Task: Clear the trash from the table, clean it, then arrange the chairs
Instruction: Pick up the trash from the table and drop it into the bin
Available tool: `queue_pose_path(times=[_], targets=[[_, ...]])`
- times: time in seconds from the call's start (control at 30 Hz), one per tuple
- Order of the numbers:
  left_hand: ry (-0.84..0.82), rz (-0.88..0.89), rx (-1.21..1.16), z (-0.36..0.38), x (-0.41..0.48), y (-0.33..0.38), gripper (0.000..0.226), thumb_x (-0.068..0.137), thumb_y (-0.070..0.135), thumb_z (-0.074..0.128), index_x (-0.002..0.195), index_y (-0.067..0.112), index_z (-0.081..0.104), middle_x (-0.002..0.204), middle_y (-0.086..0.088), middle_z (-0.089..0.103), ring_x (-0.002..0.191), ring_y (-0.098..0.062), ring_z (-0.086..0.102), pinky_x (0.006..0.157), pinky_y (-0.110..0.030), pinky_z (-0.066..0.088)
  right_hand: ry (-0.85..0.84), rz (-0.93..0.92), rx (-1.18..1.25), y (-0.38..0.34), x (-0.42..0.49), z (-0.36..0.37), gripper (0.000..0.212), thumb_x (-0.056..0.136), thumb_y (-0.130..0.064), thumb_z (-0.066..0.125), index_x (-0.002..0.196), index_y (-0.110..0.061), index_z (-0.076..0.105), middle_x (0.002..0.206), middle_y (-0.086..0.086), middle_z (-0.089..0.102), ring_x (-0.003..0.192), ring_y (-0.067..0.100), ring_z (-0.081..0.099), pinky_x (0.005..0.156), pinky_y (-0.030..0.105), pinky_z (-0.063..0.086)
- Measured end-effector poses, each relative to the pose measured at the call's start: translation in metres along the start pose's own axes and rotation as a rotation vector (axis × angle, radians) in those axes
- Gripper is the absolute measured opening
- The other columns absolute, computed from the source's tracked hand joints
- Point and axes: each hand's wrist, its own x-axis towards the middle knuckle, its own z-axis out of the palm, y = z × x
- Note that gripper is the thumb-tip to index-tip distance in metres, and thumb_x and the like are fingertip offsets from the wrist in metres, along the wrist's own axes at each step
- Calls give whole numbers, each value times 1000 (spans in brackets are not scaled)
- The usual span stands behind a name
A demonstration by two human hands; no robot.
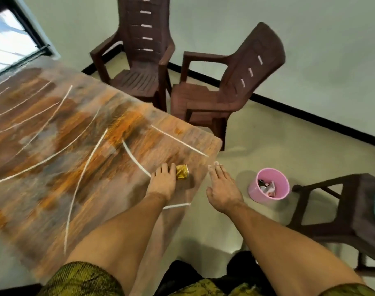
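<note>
A table (60, 133) with an orange, brown and grey patterned top fills the left of the view. Near its right corner lies a small gold crumpled wrapper (182, 171). My left hand (163, 180) rests on the tabletop with its fingers curled over the wrapper's left side. My right hand (221, 189) hovers past the table's right edge with straight fingers and holds nothing. A pink bin (267, 185) with trash inside stands on the floor to the right of that hand.
Two brown plastic armchairs stand beyond the table's far corner, one upright (139, 60) and one angled to the right (229, 86). A third brown chair (340, 212) sits at the right edge with a teal object on it. A window is at upper left.
</note>
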Motion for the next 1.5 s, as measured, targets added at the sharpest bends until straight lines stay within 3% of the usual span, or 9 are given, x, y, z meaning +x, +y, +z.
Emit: queue_pose_path(times=[0.13, 0.23, 0.4, 0.57, 0.7, 0.93, 1.1, 1.3, 1.5], targets=[[39, 125, 13, -10, 33, 92, 61, 98, 18, 52, 152, 12, 25, 142, -15, 38, 131, -35, 42, 110, -45, 38, 41, 106, 45, 74, -10, -19, 70, 103, -34, 37, 160, -15, 0, 167, 6, -8, 154, 22, -6, 125, 38, 8], [32, 199, 64, -10, 55, 155, 64, 97, 13, 51, 155, 12, 23, 147, -16, 35, 132, -36, 40, 110, -44, 37, 69, 159, 59, 128, -19, -30, 72, 103, -36, 38, 160, -15, -1, 167, 8, -6, 154, 24, -4, 124, 39, 7], [-22, 275, 28, 0, 96, 271, 65, 95, 8, 55, 152, 12, 25, 141, -13, 37, 128, -34, 44, 110, -44, 39, 84, 255, 97, 239, -31, -42, 72, 103, -34, 38, 159, -15, -2, 168, 7, -1, 154, 24, -3, 117, 35, -7], [-124, 311, 47, 43, 151, 376, 66, 95, 9, 57, 152, 12, 24, 142, -12, 39, 130, -32, 43, 110, -42, 38, 3, 319, 160, 347, -18, -26, 74, 102, -35, 39, 160, -14, -1, 168, 6, -3, 154, 22, -5, 126, 41, 9], [-224, 286, 41, 103, 204, 432, 59, 93, 7, 54, 146, 12, 31, 137, -12, 41, 128, -31, 45, 108, -41, 41, -50, 334, 198, 417, 14, 13, 74, 101, -36, 41, 160, -16, 0, 168, 6, -5, 154, 20, -3, 125, 39, 9], [-371, 301, 119, 223, 300, 489, 63, 89, 0, 53, 147, 10, 30, 135, -15, 42, 129, -31, 45, 110, -42, 40, -64, 360, 314, 522, 84, 113, 69, 104, -30, 37, 160, -18, 0, 168, 2, -6, 154, 17, -7, 125, 36, 1], [-414, 361, 131, 291, 349, 511, 64, 92, 4, 55, 150, 9, 27, 139, -15, 41, 127, -30, 46, 111, -42, 42, -99, 292, 307, 583, 133, 178, 69, 104, -33, 45, 160, -24, 5, 168, 2, 3, 154, 23, 1, 121, 36, 3], [-441, 420, 81, 331, 388, 516, 66, 94, 9, 58, 151, 13, 25, 140, -10, 40, 128, -29, 47, 108, -40, 41, -141, 207, 338, 613, 170, 219, 64, 102, -25, 55, 157, -21, 23, 164, 3, 22, 149, 22, 23, 122, 38, 24], [-432, 376, 74, 337, 405, 513, 78, 99, 32, 59, 158, 11, 14, 157, -12, 29, 146, -30, 29, 123, -42, 23, -185, 292, 334, 625, 186, 233, 72, 98, -16, 61, 157, -20, 19, 165, 6, 15, 151, 25, 19, 117, 40, 31]])
